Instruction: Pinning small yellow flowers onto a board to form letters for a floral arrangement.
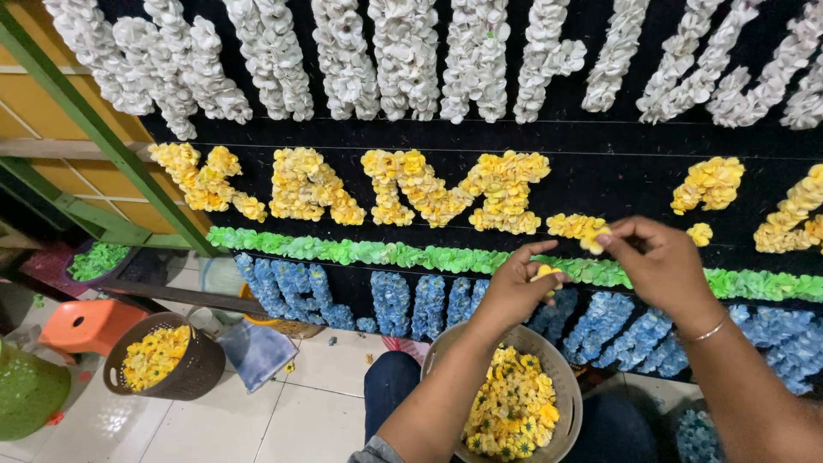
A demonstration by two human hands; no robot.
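- Right hand (664, 266): fingertips pinch a yellow flower (593, 240) against the black board (600, 176), at the end of a partly built yellow flower cluster (576, 226).
- Left hand (514, 287): fingers closed on a second yellow bloom (546, 273), held just below the green flower band (386, 254).
- Grey basket (566, 386): rests on the person's lap, beneath both hands, filled with loose yellow flowers.
- Dark basket (201, 364): stands on the floor at left, beside an orange stool (86, 326).
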